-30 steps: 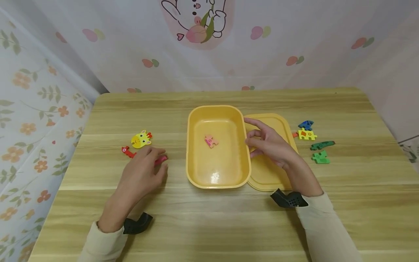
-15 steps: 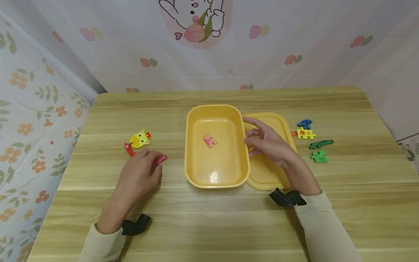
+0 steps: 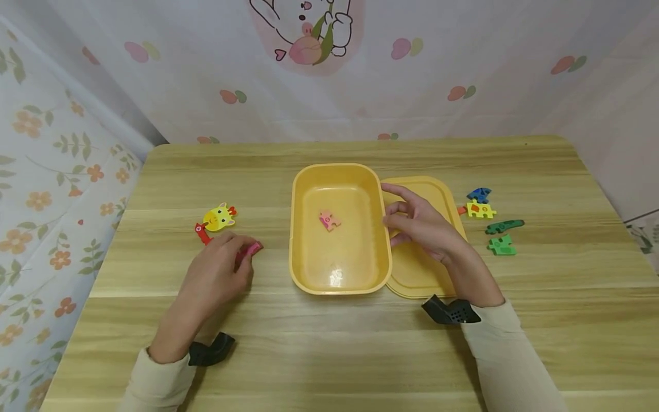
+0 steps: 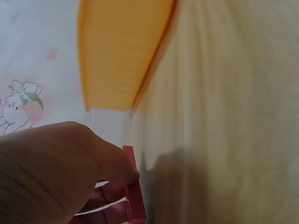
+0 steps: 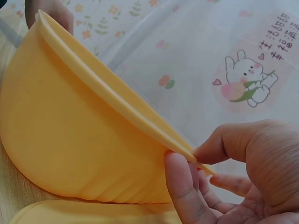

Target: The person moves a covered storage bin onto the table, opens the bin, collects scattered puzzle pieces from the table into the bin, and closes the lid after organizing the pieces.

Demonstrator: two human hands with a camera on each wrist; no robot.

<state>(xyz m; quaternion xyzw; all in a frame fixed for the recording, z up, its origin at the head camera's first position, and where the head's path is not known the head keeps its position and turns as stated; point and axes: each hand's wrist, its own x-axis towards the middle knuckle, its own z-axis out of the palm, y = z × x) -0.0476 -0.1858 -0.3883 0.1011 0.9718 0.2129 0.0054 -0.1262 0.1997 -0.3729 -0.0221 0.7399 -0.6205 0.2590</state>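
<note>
My left hand (image 3: 218,274) pinches a pink puzzle piece (image 3: 251,250) between thumb and fingers, left of the yellow box (image 3: 300,252). The left wrist view shows the piece's red edge (image 4: 135,200) at the thumb. Beyond that hand lie a yellow giraffe-head piece (image 3: 218,217) and a red piece (image 3: 202,233), partly hidden by the hand. My right hand (image 3: 424,229) grips the box's right rim, thumb and fingers on either side of it in the right wrist view. Inside the box, a pink-orange puzzle piece (image 3: 329,220) lies on the floor.
A yellow lid (image 3: 424,274) lies flat, partly under the right hand and beside the box. To its right are a blue piece (image 3: 480,195), a yellow piece (image 3: 481,209), a dark green piece (image 3: 504,226) and a light green piece (image 3: 501,245). Curtains hang behind the table.
My left hand has drawn slightly back and left, holding the pink piece. The red piece beside the giraffe head has shifted a little. My right hand stays on the rim.
</note>
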